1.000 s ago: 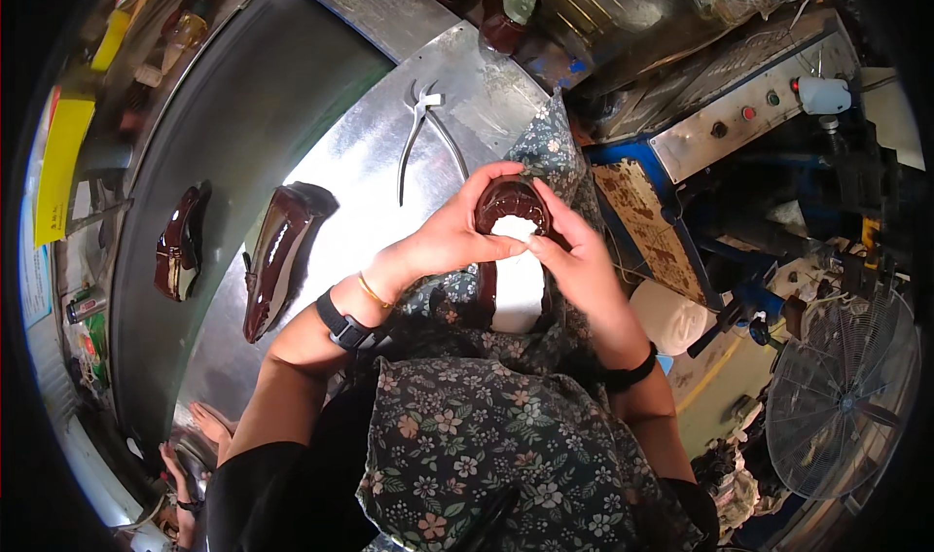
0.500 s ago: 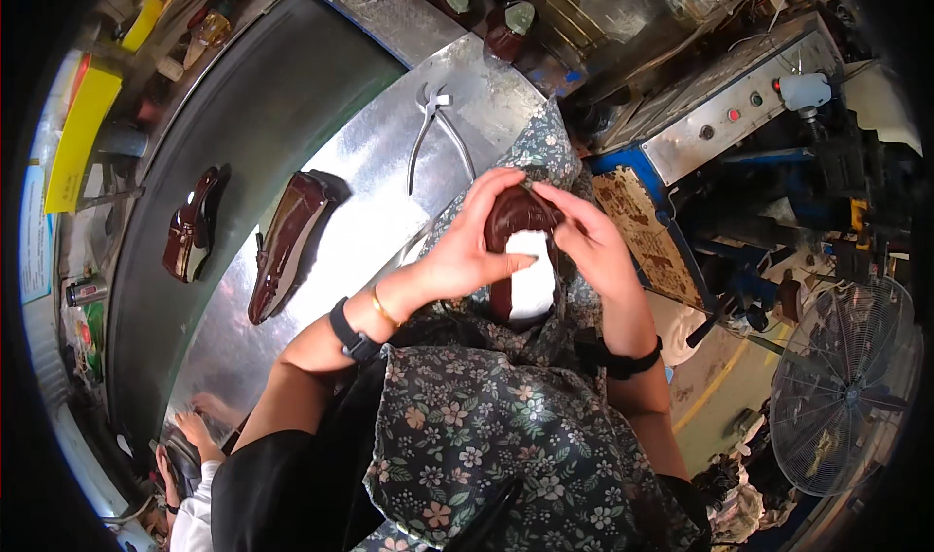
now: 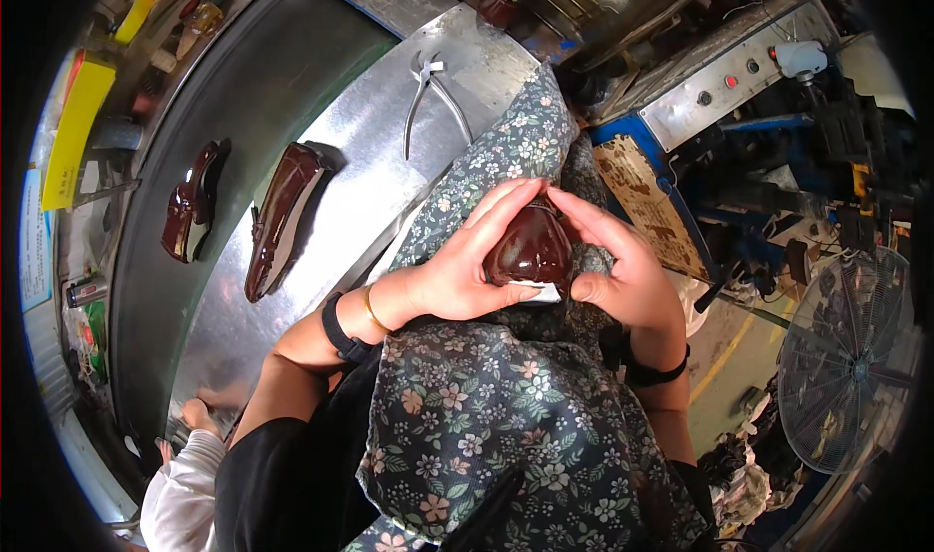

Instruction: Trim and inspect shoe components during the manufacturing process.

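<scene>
Footwear, a glossy dark-red shoe (image 3: 530, 248), is held in the head view between both hands, above a floral apron (image 3: 491, 426). Its left side is cupped by the left hand (image 3: 462, 270), whose thumb is laid along a white strip (image 3: 547, 293) at the near edge. The right side is flanked by the right hand (image 3: 630, 270), fingers curved round and thumb set apart from the other thumb; whether the shoe is pressed by that thumb cannot be told. The fingertips of both hands are brought close together at the far end.

On the metal table (image 3: 360, 178) to the left, another dark-red shoe (image 3: 288, 216) is laid, with silver pincers (image 3: 428, 105) placed farther off. Beyond, at far left, a third shoe (image 3: 190, 207) is carried on a dark belt (image 3: 263, 75).
</scene>
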Demonstrator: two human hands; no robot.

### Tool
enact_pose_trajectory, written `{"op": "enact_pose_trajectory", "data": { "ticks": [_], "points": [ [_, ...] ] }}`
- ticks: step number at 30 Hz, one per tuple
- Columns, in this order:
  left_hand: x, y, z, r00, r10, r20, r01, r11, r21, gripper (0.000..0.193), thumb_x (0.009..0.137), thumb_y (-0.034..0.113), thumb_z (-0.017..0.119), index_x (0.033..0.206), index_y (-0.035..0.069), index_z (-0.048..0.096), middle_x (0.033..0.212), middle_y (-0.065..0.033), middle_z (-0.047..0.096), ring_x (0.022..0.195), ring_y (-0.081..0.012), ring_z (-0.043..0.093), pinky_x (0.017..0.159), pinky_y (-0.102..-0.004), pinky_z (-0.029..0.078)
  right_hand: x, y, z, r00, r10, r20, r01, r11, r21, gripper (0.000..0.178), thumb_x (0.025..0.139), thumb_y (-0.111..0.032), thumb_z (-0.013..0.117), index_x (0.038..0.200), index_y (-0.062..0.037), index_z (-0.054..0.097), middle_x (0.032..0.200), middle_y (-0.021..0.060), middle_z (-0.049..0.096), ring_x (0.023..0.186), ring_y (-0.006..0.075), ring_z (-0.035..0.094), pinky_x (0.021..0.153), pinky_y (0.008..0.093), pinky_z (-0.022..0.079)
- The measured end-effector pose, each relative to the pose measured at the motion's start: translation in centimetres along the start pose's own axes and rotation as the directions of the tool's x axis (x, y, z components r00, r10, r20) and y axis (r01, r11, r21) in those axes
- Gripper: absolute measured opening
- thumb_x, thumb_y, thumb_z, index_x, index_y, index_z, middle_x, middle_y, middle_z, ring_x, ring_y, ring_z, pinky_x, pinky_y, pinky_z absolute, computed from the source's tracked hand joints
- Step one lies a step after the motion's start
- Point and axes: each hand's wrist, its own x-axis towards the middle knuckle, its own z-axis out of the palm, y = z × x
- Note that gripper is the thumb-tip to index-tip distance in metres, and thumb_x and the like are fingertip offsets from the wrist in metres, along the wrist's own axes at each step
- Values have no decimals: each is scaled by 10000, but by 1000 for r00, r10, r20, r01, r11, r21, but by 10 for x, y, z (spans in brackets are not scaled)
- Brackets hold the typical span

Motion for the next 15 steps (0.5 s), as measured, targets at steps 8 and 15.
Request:
{"op": "enact_pose_trajectory", "data": {
  "ticks": [8, 15],
  "points": [
    [-4, -1, -3, 996, 34, -79, -35, 999, -13, 920, 716, 178, 793, 1455, -12, 280, 1454, -206, 340, 1380, -363, 306, 1134, -449, 264, 4, 27, 36, 1000, -7, 9, 5, 977, 215, 1152, 734, -522, 777, 1502, 36, 125, 1529, 209, 244, 1415, 284, 265, 1139, 392, 251],
    [24, 18, 30, 973, 206, 101, -189, 969, -158, 984, 799, 323, 733, 1500, -37, 143, 1545, -246, 162, 1435, -403, 154, 1159, -489, 124, -14, 15, -19, 971, 219, 97, -240, 886, 398, 864, 832, -503, 657, 1441, 15, 330, 1523, 201, 282, 1365, 283, 366, 1120, 383, 288]
  ]
}}
